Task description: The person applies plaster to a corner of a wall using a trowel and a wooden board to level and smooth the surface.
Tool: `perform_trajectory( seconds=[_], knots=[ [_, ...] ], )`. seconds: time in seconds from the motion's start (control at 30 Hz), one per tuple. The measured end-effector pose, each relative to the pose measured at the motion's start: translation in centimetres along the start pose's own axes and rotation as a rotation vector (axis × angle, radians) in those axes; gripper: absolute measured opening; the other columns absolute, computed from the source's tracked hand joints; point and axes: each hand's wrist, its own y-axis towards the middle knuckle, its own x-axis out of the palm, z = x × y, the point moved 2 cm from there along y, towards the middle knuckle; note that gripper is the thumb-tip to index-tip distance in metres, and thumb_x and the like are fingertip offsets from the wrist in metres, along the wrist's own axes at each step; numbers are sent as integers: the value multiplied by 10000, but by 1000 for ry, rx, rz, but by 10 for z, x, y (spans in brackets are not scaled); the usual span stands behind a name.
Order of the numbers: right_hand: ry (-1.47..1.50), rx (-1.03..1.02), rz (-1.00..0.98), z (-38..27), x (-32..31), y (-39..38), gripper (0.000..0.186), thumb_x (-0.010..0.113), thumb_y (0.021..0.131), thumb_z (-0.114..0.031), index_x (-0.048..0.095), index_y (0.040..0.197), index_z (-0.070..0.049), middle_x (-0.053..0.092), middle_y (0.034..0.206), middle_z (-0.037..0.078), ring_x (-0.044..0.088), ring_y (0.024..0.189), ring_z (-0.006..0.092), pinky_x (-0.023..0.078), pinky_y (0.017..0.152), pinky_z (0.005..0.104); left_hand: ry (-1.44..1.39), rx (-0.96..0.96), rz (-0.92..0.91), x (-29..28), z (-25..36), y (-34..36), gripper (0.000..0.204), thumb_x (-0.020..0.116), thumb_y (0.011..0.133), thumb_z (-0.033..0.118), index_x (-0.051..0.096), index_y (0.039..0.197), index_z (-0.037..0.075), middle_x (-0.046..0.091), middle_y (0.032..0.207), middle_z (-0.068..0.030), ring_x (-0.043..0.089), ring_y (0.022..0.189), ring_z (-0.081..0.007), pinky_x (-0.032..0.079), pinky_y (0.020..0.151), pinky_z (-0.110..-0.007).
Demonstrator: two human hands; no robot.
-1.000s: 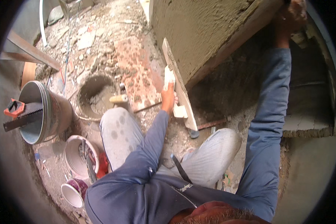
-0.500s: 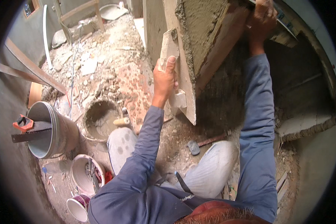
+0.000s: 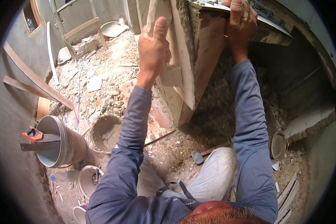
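My left hand (image 3: 153,52) is closed round the handle of a long wooden plastering float (image 3: 186,80). The float stands on end, its blade along the left side of a mortar-covered block (image 3: 212,41) in front of me. At the block's upper right, my right hand (image 3: 242,24) is closed with its fingers over the edge of a pale slab (image 3: 274,27). What lies under those fingertips is partly hidden. Below the block is a dark, rubble-strewn hollow.
A bucket (image 3: 72,149) with a handsaw (image 3: 43,145), a mortar basin (image 3: 105,132) and a small pail (image 3: 86,183) stand at left. A hammer (image 3: 198,156) lies between my knees. Rubble (image 3: 100,82) covers the ground; boards (image 3: 37,91) lean on the left wall.
My left hand and the float have moved up and slightly left. The right hand has shifted left along the top. The whole view has turned, showing more ground at the right.
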Motion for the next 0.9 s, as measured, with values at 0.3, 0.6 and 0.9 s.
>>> perform_trajectory(
  seconds=[0.3,0.6,0.9],
  knots=[
    [-19,-28,23,5,5,-2,364,434,1041,-259,725,1090,-47,724,893,95,664,935,290,462,934,421,-13,66,15,-5,41,118,452,568,1013,551,593,945,105,421,526,37,413,400,-119,337,375,-306],
    [493,-105,307,37,42,-9,371,432,1051,-260,713,1114,-25,726,932,107,648,965,293,453,948,420,-16,-17,62,-24,21,231,389,559,1011,561,602,933,182,391,549,53,357,406,-102,262,376,-298],
    [-108,-21,-10,15,7,-6,403,398,1058,-275,702,1085,-11,708,937,117,638,952,289,453,940,418,12,-224,79,-83,-112,251,575,563,991,607,531,1056,37,487,690,-9,484,521,-83,436,452,-267]
  ],
)
